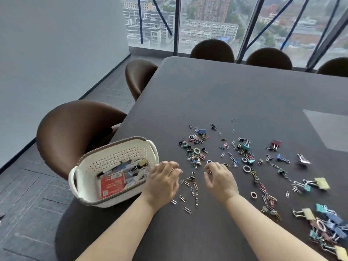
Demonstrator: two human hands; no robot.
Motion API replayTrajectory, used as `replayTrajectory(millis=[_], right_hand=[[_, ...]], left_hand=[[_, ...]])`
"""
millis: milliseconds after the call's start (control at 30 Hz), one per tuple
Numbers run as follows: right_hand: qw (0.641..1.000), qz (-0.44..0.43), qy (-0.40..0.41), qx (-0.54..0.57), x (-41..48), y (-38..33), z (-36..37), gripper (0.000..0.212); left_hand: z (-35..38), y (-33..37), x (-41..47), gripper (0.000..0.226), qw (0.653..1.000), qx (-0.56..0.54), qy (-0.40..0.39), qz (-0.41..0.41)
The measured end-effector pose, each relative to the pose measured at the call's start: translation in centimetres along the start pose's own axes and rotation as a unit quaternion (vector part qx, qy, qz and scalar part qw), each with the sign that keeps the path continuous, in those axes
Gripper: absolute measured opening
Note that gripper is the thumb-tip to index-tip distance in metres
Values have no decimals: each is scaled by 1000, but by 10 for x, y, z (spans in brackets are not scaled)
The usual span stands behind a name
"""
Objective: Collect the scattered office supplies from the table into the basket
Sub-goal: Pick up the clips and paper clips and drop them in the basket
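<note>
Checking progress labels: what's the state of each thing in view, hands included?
basket: upright on table, partly filled, red packet inside.
paper clips: loose on table, not yet collected.
binder clips: scattered on table, mostly right.
left hand: fingers curled over clips beside basket; grip unclear.
right hand: fingers curled over clips; grip unclear.

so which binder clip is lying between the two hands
The small black metal binder clip lying between the left hand and the right hand, among silver paper clips; the rest lie farther out or off to the right.
</note>
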State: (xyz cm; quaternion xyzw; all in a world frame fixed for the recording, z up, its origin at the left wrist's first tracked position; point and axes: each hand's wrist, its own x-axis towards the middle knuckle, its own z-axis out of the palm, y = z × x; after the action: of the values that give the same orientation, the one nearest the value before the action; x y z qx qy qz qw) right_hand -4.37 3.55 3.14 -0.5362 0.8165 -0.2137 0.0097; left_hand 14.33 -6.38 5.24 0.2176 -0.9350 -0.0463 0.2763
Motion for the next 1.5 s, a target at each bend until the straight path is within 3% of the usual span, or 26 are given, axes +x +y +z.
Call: replayTrajectory(millis=[100,167,267,433,567,733,800,967,1133,1267,1367,1500], right_hand=[[999,41,-8,-17,-32,34,1,25],[997,67,-13,-27,-54,54,5,18],[992,113,-25,-39,-85,80,8,26],[977,195,-23,-83,-126,115,7,41],[955,274,-25,-111,-153,139,-2,58],[927,331,-108,-136,-187,165,-16,106],[929,315,-118,-155,-189,167,-13,113],[916,344,-169,-117,-148,175,-2,101],[939,313,-127,-71,-101,199,-8,75],[954,294,-35,-54,-119,204,-23,78],[932,349,-8,-94,-152,214,-32,76],[868,474,-70,-129,-185,240,-51,83]], left_hand=[[43,17,-18,37,990,-14,-137,-28],[64,24,-33,66,958,22,-273,-82],[90,30,-54,100,910,56,-393,-117],[116,53,-35,109,907,60,-402,-112],[145,91,-7,102,916,44,-393,-68],[170,140,10,102,915,11,-403,-5],[173,147,12,102,912,21,-409,3],[172,135,21,90,908,72,-412,-18],[177,135,30,113,905,67,-420,-16],[180,151,31,107,907,35,-419,18],[184,172,38,108,899,27,-431,67],[199,203,49,108,897,31,-430,102]])
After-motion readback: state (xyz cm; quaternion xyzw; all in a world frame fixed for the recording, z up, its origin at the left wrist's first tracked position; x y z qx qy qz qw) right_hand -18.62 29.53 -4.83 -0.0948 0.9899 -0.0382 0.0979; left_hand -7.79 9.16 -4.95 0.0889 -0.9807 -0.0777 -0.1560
